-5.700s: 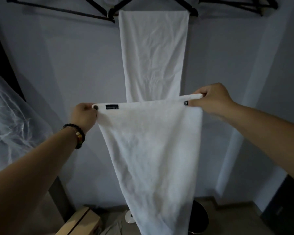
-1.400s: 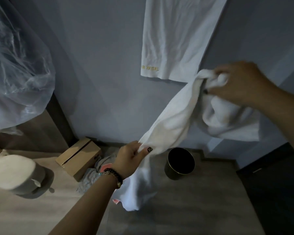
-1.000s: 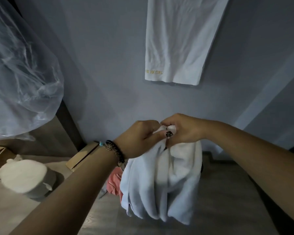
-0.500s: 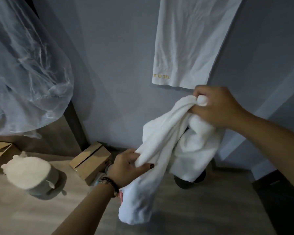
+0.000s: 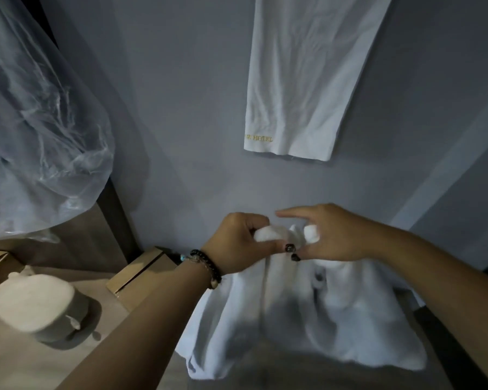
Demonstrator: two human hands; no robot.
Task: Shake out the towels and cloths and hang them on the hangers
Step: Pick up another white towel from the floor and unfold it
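While both hands (image 5: 282,240) bunch it, the towel (image 5: 307,313) hangs.

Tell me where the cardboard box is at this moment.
In the head view the cardboard box lies on the floor at the foot of the wall, lower left of centre, just behind the left hand and its wrist.

A big clear plastic bag (image 5: 37,130) hung at the far left. Below it sat a grey pot (image 5: 44,311) with a pale lid — on a wooden floor (image 5: 26,367). A brown cardboard box (image 5: 137,273) lay near the grey wall (image 5: 186,94).
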